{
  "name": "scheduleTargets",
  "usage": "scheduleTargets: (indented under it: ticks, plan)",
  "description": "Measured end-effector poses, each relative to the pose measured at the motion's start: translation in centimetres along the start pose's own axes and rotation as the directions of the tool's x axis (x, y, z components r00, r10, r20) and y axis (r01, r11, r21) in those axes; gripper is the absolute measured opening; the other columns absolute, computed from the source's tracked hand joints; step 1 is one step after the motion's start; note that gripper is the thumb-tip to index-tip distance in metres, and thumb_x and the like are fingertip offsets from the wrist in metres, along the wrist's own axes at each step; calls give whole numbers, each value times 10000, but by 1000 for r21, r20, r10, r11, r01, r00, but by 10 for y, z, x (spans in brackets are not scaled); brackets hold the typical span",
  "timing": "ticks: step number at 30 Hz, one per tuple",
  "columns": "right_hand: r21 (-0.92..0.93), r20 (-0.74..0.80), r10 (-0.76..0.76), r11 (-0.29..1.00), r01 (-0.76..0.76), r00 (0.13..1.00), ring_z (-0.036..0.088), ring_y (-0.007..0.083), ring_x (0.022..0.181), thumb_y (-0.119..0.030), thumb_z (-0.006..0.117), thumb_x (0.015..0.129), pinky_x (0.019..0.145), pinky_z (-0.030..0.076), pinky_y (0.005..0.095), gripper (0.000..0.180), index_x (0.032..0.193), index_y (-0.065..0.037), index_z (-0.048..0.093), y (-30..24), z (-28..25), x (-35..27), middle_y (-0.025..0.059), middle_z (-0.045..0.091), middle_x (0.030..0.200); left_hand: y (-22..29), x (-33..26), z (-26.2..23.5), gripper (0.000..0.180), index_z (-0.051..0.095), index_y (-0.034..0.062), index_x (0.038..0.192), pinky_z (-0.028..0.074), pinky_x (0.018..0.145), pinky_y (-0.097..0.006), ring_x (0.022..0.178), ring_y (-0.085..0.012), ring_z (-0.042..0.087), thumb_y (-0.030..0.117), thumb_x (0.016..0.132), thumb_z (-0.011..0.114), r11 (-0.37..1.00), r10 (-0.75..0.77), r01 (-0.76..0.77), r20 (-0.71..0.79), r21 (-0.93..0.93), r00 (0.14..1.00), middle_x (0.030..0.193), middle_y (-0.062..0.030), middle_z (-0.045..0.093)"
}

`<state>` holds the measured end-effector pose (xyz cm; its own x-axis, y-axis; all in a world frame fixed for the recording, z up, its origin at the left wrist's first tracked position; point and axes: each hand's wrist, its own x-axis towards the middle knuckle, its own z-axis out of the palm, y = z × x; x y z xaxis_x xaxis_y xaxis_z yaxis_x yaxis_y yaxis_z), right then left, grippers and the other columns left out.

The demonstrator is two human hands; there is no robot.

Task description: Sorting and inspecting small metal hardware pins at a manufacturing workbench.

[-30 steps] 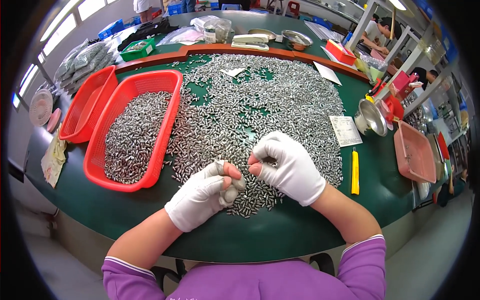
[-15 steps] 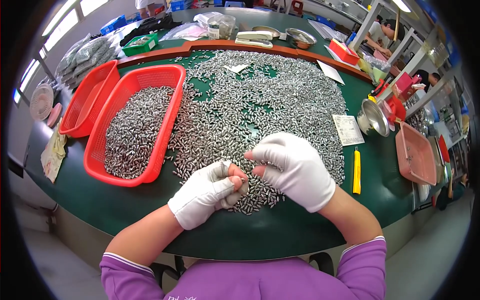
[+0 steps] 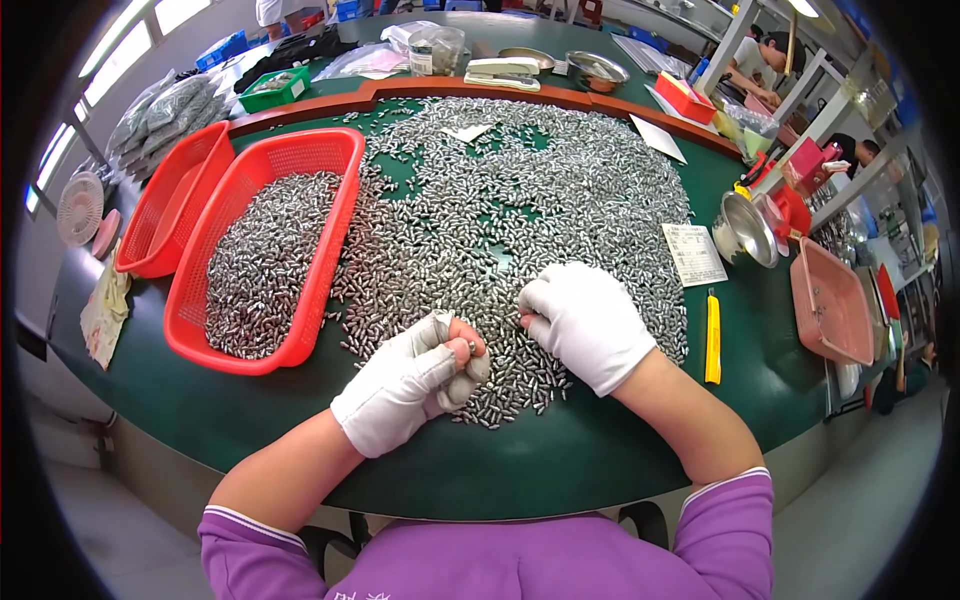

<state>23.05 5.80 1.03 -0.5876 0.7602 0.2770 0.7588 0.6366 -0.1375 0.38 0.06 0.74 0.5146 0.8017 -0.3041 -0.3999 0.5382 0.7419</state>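
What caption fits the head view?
Gloved left hand and right hand sort small metal pieces beside a red basket.

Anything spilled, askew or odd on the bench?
Nothing stands out. The small metal pieces lie loose across the green table by the filled red basket; both gloved hands work at the near edge.

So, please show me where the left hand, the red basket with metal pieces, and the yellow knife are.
left hand (image 3: 405,385), head view, on the back of the white glove.
red basket (image 3: 322,263), head view, on its right wall.
yellow knife (image 3: 712,338), head view, on the handle's middle.
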Motion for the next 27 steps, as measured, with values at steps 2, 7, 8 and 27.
scheduleTargets:
  ticks: [2,7,8,27]
  plan:
    - [43,2,-30,999,30,1000,617,289,778,-191,694,803,722,506,412,88,821,-112,661,1,-1,0,73,611,763,0,0,0,275,550,99,1047,392,642,-217,688,-84,456,307,932,689,1000,-1,1,3,-6,1000,887,-19,558]
    - [57,-11,-29,998,29,1000,618,284,789,-185,699,800,731,506,402,88,837,-115,661,1,1,1,69,615,777,-1,0,-1,246,541,103,1053,390,649,-214,697,-83,451,271,940,681,1000,7,-6,16,-26,1000,901,-17,549]
    - [56,-42,-27,998,29,999,619,282,793,-168,707,794,730,504,399,83,837,-115,660,0,-1,1,67,619,784,-1,0,-1,242,544,104,1061,392,658,-215,713,-83,453,255,935,684,999,1,0,21,-35,1000,912,-17,545]
    - [551,74,89,827,-115,993,622,225,870,-124,743,812,799,507,339,259,1058,-77,676,-19,-22,2,76,621,942,-4,-2,-3,214,566,111,1071,447,675,-213,741,-72,555,234,939,679,998,-29,29,-5,54,1000,927,-1,630]
